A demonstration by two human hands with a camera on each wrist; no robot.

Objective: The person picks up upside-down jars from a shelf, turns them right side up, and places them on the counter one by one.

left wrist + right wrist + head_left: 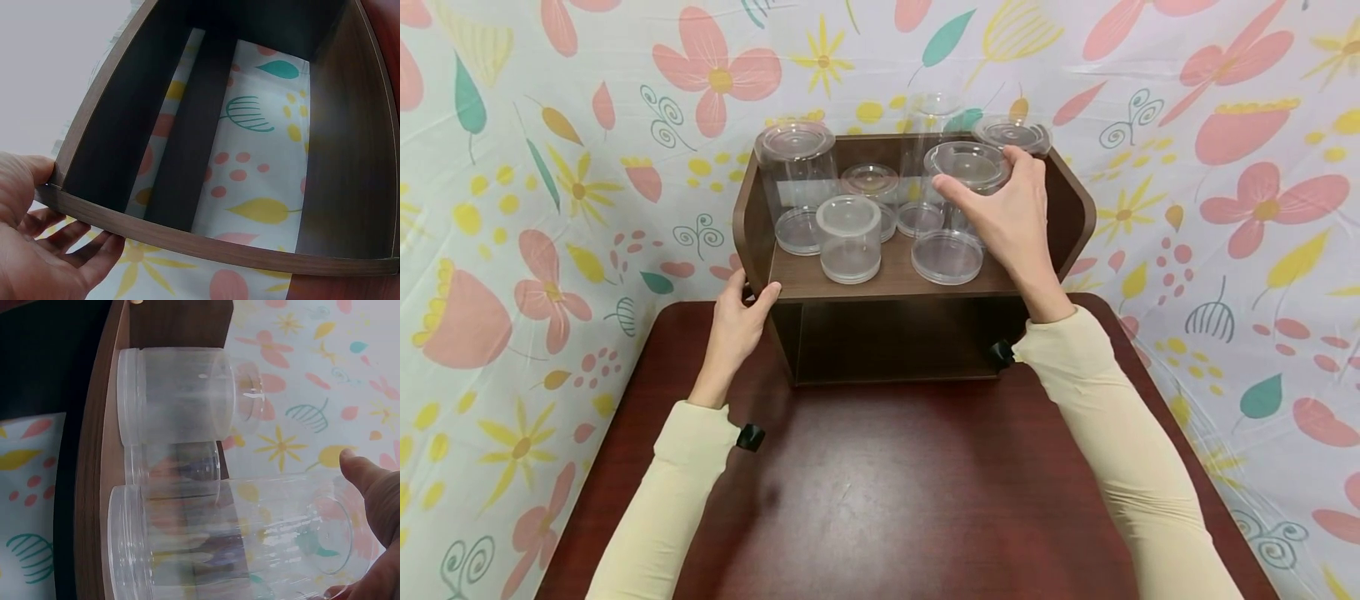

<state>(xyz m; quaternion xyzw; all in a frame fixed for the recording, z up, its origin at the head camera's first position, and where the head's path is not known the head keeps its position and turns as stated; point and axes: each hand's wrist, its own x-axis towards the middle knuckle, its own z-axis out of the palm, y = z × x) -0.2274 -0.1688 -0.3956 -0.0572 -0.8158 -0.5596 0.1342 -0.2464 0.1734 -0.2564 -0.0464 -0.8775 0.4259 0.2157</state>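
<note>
A dark brown wooden shelf unit bears several clear cylindrical jars on its upper board. My right hand holds the front-right clear jar by its top, thumb on one side and fingers on the other; the fingertips are partly hidden. Its base appears to stand on the board, upright. At the unit's left front corner, my left hand grips the edge of the shelf, thumb above and fingers below, as the left wrist view also shows. A shorter frosted jar stands at the front, left of the held jar.
Behind stand a tall jar at left, a small jar, a taller jar and another jar at right. The unit's side panels rise beside them. Under it lies a dark red table, with patterned cloth around.
</note>
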